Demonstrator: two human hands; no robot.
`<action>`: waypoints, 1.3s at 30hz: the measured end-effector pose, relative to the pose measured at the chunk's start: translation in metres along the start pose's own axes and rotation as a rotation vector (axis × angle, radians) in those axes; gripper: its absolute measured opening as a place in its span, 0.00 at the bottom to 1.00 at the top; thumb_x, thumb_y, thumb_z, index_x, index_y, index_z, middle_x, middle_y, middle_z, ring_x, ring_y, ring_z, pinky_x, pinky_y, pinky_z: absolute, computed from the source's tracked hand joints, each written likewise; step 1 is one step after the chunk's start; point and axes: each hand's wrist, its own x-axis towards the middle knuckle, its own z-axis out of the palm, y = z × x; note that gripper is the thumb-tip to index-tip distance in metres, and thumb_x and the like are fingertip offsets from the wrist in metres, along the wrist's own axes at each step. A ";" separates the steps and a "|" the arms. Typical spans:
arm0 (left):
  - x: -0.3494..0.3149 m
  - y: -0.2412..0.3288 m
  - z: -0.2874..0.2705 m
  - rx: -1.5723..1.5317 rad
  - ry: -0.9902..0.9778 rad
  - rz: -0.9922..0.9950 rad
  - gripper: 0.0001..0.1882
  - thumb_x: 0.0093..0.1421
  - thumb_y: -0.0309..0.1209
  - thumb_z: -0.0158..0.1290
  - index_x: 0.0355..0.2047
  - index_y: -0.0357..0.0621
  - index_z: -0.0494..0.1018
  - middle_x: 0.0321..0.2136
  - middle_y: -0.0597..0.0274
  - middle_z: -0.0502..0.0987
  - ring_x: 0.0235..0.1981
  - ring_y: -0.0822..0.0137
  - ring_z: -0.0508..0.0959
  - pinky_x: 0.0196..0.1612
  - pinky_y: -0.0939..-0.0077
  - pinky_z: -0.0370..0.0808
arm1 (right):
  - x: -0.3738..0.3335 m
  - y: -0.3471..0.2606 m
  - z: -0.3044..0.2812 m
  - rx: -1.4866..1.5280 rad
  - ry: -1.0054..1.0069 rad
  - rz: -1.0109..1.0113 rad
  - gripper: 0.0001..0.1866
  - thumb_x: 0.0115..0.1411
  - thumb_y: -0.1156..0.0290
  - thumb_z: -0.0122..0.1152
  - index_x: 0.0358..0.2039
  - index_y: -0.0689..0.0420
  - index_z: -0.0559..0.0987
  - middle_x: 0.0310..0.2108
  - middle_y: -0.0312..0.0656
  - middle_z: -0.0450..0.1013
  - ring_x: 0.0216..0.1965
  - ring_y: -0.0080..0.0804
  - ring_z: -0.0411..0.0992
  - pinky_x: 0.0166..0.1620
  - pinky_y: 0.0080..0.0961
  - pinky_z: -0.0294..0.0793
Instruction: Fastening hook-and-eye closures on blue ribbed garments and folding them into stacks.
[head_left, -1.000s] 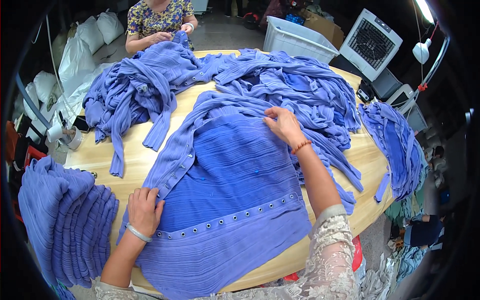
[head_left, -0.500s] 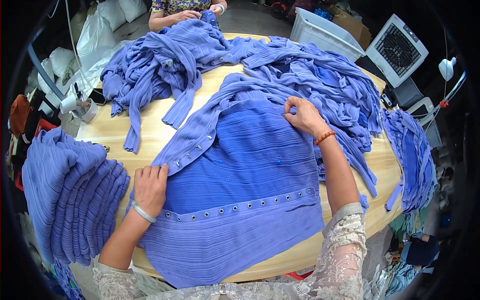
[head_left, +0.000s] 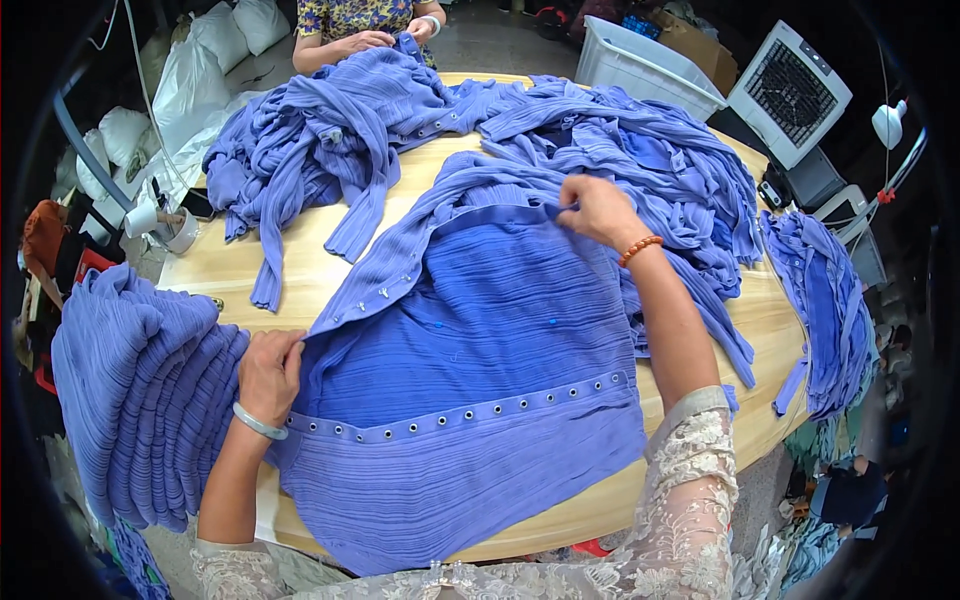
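A ribbed blue-violet garment [head_left: 470, 320] lies opened out before me on the wooden table, its deeper blue inside facing up. Along its near band runs a row of metal eyelets; the far-left band carries small metal hooks or fasteners. My left hand [head_left: 270, 375], closed, grips the left edge of that band beside the folded stack. At the garment's upper right, my right hand [head_left: 597, 212] pinches its top edge, thumb and fingers together. Folded garments of the same cloth [head_left: 150, 390] stand piled at the left.
Loose garments [head_left: 300, 150] heap across the far side of the table [head_left: 215, 270], more [head_left: 640, 160] at the right. Across the table a person's hands [head_left: 385, 38] hold cloth. A grey bin [head_left: 645, 70] and an air cooler [head_left: 790, 95] stand behind; a lamp [head_left: 888, 125] is at right.
My left hand has drawn the garment's left edge outward, to the left. My right hand has shifted slightly left and up along the top edge, bringing the cloth with it.
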 end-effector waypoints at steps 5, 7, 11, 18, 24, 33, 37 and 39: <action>-0.010 0.005 -0.022 -0.124 0.131 -0.009 0.11 0.57 0.15 0.51 0.40 0.36 0.76 0.35 0.48 0.79 0.38 0.50 0.80 0.42 0.66 0.75 | -0.053 0.007 -0.029 0.253 0.584 -0.073 0.08 0.53 0.72 0.65 0.33 0.57 0.75 0.28 0.45 0.77 0.30 0.46 0.78 0.35 0.35 0.75; -0.019 0.005 -0.032 -0.022 0.171 0.153 0.14 0.54 0.13 0.51 0.40 0.36 0.76 0.37 0.50 0.79 0.38 0.49 0.78 0.42 0.63 0.74 | -0.084 0.017 -0.031 0.340 0.567 -0.109 0.07 0.53 0.77 0.63 0.31 0.58 0.74 0.24 0.41 0.74 0.25 0.34 0.75 0.29 0.28 0.72; -0.045 0.005 -0.044 0.091 0.064 0.257 0.13 0.50 0.15 0.53 0.37 0.38 0.76 0.39 0.54 0.79 0.40 0.52 0.76 0.44 0.62 0.71 | -0.166 0.026 -0.027 0.354 0.383 -0.204 0.11 0.49 0.84 0.62 0.31 0.59 0.73 0.29 0.39 0.75 0.25 0.27 0.73 0.27 0.25 0.72; -0.076 -0.008 -0.030 0.142 -0.085 0.255 0.16 0.50 0.15 0.52 0.40 0.38 0.75 0.44 0.52 0.77 0.47 0.50 0.74 0.52 0.59 0.68 | -0.252 0.026 0.004 -0.066 0.080 -0.114 0.15 0.45 0.74 0.71 0.33 0.54 0.74 0.42 0.38 0.71 0.43 0.40 0.73 0.41 0.35 0.74; -0.104 0.006 -0.032 0.068 -0.194 0.068 0.31 0.56 0.21 0.53 0.62 0.40 0.63 0.63 0.43 0.62 0.65 0.43 0.61 0.67 0.56 0.55 | -0.275 -0.007 0.046 0.103 0.458 -0.007 0.22 0.51 0.70 0.70 0.48 0.52 0.77 0.49 0.46 0.70 0.50 0.47 0.69 0.52 0.40 0.69; -0.151 0.003 -0.022 0.194 -0.296 0.049 0.29 0.60 0.29 0.53 0.62 0.40 0.63 0.67 0.44 0.57 0.68 0.44 0.55 0.69 0.49 0.49 | -0.329 -0.027 0.075 0.163 0.348 0.038 0.16 0.53 0.67 0.68 0.44 0.50 0.79 0.46 0.39 0.70 0.48 0.40 0.66 0.51 0.37 0.64; -0.171 0.001 -0.040 0.214 -0.303 0.036 0.29 0.60 0.30 0.53 0.62 0.40 0.62 0.66 0.45 0.58 0.67 0.44 0.57 0.69 0.49 0.50 | -0.350 -0.039 0.066 0.188 0.327 0.018 0.16 0.54 0.66 0.68 0.44 0.50 0.80 0.46 0.40 0.70 0.48 0.41 0.67 0.51 0.38 0.65; -0.165 0.014 -0.050 0.284 -0.319 0.056 0.27 0.59 0.29 0.54 0.60 0.40 0.65 0.63 0.45 0.62 0.65 0.45 0.60 0.67 0.50 0.53 | -0.348 -0.032 0.060 0.245 0.373 0.017 0.14 0.55 0.67 0.67 0.42 0.52 0.80 0.45 0.41 0.72 0.47 0.42 0.68 0.50 0.37 0.67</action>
